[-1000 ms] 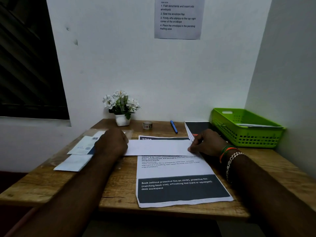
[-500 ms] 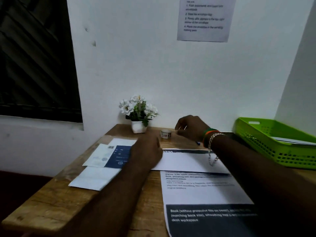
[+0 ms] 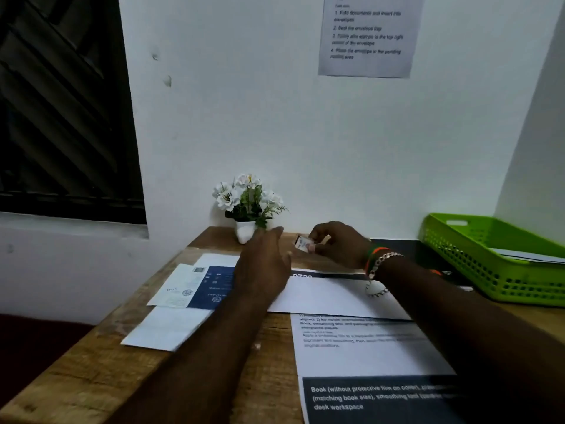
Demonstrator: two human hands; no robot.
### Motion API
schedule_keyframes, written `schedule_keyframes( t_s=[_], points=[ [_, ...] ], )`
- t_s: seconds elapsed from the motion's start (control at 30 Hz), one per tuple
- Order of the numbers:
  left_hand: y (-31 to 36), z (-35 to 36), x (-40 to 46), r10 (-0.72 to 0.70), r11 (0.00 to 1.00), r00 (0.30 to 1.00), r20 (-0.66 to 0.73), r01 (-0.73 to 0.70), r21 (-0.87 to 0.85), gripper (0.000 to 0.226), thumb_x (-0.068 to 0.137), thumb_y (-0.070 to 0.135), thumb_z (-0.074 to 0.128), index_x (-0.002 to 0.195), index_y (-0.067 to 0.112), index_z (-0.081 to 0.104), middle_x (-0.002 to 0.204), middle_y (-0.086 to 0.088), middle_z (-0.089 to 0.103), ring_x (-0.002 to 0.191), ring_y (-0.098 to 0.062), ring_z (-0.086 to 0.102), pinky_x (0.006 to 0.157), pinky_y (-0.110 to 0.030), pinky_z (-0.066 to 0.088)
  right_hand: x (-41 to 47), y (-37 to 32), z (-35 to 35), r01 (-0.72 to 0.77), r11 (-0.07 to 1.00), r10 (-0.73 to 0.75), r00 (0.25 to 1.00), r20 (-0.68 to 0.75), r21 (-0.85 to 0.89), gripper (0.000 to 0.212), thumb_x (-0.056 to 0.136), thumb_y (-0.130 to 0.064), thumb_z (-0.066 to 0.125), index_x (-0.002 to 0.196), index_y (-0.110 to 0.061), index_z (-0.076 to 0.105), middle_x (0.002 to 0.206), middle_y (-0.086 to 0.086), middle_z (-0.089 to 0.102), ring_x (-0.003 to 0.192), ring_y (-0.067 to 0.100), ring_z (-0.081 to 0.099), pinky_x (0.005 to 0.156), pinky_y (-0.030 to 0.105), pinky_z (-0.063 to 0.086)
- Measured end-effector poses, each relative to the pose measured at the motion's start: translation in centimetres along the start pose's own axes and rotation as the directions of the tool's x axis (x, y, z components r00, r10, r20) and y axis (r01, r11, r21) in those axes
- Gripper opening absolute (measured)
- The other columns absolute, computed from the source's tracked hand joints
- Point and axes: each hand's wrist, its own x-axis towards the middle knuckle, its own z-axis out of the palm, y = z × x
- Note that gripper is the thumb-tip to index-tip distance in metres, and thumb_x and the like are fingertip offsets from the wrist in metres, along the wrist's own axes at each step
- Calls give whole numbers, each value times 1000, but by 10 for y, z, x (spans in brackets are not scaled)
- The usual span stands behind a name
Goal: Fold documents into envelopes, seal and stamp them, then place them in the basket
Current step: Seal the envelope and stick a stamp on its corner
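Both hands were over the wooden surface [image 3: 91, 374]. My right hand [image 3: 339, 244] pinched a small roll of stamps [image 3: 303, 242] near the white flower pot [image 3: 244, 231]; my left hand [image 3: 264, 267] lay open-fingered on the white folded envelope [image 3: 333, 296]. At far right stood the green plastic basket [image 3: 477, 258].

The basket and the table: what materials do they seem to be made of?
The basket looks like moulded plastic: uniform bright green, slightly glossy, with a regular grid of holes in its wall. The table looks like wood, or perhaps a wood-look laminate: brown grain streaks and a matt, rather rough surface.
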Motion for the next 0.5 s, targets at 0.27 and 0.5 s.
schedule_keyframes(
  t_s=[0.27, 0.5],
  points=[
    [36, -3, -8, -54, 616, 890, 452, 386, -686, 39, 103, 2, 48, 126, 24, 70, 124, -7, 70, 100, -17, 69, 78, -31, 58, -88, 6, -32, 127, 931, -133, 991, -6, 342, 10, 95, -14, 67, 91, -6, 65, 84, -2, 58, 66, 0, 48, 65, 17, 41],
    [34, 12, -11, -11, 511, 855, 518, 450, -732, 19, 98, 9, 62, 115, 11, 72, 107, -10, 75, 95, -16, 70, 79, -30, 60, -92, 13, -34, 144, 904, -146, 989, -24, 402, 4, 95, -10, 66, 92, -11, 67, 82, -5, 61, 68, 1, 52, 67, 16, 45]
  ],
)
